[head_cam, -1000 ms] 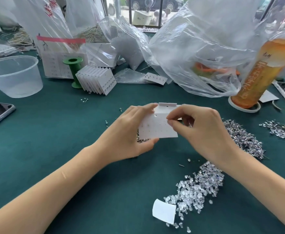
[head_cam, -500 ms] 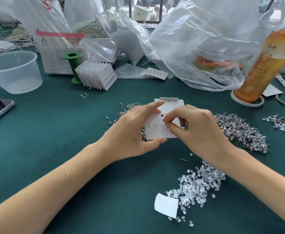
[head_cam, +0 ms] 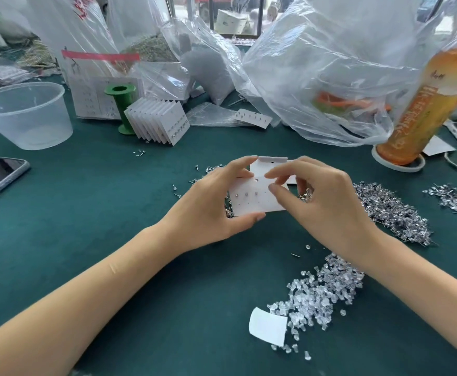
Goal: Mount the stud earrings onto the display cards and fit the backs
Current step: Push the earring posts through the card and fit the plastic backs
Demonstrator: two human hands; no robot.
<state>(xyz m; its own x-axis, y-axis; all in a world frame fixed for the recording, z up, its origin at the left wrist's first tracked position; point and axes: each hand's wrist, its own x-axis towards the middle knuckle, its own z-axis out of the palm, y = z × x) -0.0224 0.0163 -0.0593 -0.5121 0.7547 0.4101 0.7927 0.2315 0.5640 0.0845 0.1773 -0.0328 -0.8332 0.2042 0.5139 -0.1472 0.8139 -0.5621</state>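
Head view: left hand (head_cam: 208,210) holds the card (head_cam: 260,196) at center. Since a moment ago, three studs (head_cam: 246,194) show in its top row; right hand (head_cam: 327,202) pinches at the card's 3 o'clock edge, probably seating the next.

Two bare forearms are coming into view from the lower corners, and no sleeve is showing on either. The left hand (head_cam: 208,210) and the right hand (head_cam: 327,204) are wearing no gloves, rings, watch or bracelet. The fingernails are showing short and unpainted. A faint pale line is crossing the left forearm (head_cam: 113,268).
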